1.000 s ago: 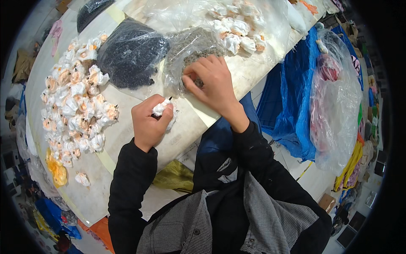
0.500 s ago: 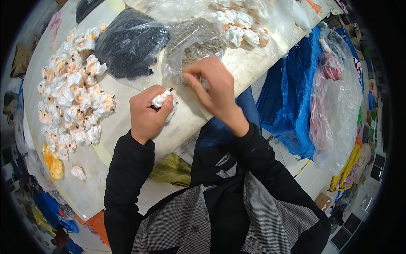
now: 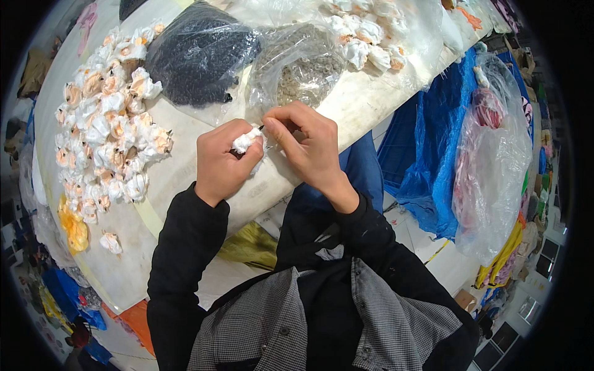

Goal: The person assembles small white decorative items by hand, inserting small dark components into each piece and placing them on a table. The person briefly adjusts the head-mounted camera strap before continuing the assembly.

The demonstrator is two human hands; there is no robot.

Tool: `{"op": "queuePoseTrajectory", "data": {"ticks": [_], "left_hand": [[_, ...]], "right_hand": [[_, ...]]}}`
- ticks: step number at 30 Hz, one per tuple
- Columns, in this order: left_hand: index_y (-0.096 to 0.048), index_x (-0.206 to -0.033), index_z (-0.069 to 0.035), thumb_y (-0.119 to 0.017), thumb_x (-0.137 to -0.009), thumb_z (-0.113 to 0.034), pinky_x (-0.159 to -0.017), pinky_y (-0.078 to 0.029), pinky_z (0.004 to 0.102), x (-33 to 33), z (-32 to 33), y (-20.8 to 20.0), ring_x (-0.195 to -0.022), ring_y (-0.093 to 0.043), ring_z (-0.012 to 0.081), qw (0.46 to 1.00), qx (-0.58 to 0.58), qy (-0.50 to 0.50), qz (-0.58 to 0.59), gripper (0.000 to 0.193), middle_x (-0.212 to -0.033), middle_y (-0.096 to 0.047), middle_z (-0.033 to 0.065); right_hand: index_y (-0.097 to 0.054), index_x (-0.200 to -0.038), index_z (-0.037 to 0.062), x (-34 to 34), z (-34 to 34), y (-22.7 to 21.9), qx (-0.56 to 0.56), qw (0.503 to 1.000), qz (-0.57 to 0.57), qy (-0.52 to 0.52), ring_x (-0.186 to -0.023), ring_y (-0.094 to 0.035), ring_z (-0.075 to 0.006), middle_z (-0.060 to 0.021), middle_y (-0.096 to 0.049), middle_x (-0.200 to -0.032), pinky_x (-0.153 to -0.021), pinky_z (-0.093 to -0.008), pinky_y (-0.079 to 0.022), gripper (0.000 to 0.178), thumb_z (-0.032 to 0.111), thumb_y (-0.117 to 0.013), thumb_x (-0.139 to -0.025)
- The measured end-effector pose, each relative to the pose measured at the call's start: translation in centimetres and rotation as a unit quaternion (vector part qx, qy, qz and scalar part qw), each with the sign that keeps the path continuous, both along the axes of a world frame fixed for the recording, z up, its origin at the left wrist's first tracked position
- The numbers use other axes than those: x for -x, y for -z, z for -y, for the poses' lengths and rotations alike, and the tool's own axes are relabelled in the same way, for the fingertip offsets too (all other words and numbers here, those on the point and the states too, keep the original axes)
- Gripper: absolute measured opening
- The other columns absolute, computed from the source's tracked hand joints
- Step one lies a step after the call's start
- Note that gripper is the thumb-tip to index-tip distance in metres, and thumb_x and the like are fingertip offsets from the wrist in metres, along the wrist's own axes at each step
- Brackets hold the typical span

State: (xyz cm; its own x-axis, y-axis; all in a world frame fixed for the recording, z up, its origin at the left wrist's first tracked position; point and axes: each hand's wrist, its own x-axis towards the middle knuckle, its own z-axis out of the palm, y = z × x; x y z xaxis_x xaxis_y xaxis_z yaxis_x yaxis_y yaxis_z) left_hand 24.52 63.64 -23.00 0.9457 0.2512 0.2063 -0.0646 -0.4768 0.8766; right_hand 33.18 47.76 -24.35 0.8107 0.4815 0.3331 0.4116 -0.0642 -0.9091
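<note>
Left fingers (image 3: 252, 156) grip white flower (image 3: 246, 141), dark tip (image 3: 262, 127) toward two o'clock, right fingers (image 3: 276, 132) pinched together just beside it.

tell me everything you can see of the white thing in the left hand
The white bundle is crumpled and soft-looking, like cloth or cotton. The left hand grips it over the table, hiding much of it. A dark tip shows at its upper right, beside the right hand; contact there is unclear.

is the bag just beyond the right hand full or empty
Not empty: small grey-brown pieces show through the clear plastic bag. How full, I cannot tell.
</note>
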Motion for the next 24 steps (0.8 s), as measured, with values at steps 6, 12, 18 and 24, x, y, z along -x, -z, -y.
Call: {"op": "queuePoseTrajectory", "data": {"ticks": [6,12,18,24], "left_hand": [[-0.063,-0.085,0.001,-0.073,-0.085,-0.009,-0.056,-0.043,0.0338,0.0,0.0,0.2,-0.058,-0.052,0.0222,1.000,0.005,0.002,0.007,0.014,-0.071,-0.057,0.0119],[-0.064,-0.085,0.001,-0.073,-0.085,-0.009,-0.057,-0.044,0.0337,-0.1,-0.1,0.1,-0.058,-0.054,0.0226,1.000,-0.003,0.010,0.010,0.013,-0.072,-0.059,0.0119],[-0.065,-0.086,0.000,-0.073,-0.084,-0.009,-0.058,-0.045,0.0340,0.0,-0.1,0.2,-0.060,-0.056,0.0232,1.000,-0.003,0.025,0.013,0.012,-0.074,-0.061,0.0111],[-0.066,-0.086,-0.002,-0.073,-0.082,-0.008,-0.058,-0.046,0.0349,0.0,-0.7,0.4,-0.061,-0.059,0.0275,0.997,-0.045,0.063,0.023,0.010,-0.077,-0.062,0.0111]], "right_hand": [[-0.075,-0.100,-0.0003,-0.1,0.4,-0.1,-0.007,0.999,-0.041,-0.023,-0.069,-0.067,-0.0149,-0.0085,-0.071,-0.086,-0.063,-0.0279,-0.052,0.010,0.005,-0.076,-0.092],[-0.075,-0.101,-0.0005,-0.3,0.5,-0.2,-0.007,0.998,-0.052,-0.040,-0.071,-0.068,-0.0137,-0.0077,-0.072,-0.088,-0.064,-0.0268,-0.053,0.011,0.005,-0.076,-0.091],[-0.074,-0.102,0.0004,-0.5,0.8,0.1,-0.034,0.992,-0.090,-0.082,-0.070,-0.065,-0.0109,-0.0061,-0.071,-0.086,-0.065,-0.0256,-0.051,0.012,0.006,-0.076,-0.091],[-0.068,-0.098,0.0009,-1.0,1.5,0.1,0.008,0.982,-0.136,-0.130,-0.066,-0.060,-0.0081,-0.0037,-0.067,-0.078,-0.060,-0.0257,-0.047,0.011,0.007,-0.075,-0.093]]}}
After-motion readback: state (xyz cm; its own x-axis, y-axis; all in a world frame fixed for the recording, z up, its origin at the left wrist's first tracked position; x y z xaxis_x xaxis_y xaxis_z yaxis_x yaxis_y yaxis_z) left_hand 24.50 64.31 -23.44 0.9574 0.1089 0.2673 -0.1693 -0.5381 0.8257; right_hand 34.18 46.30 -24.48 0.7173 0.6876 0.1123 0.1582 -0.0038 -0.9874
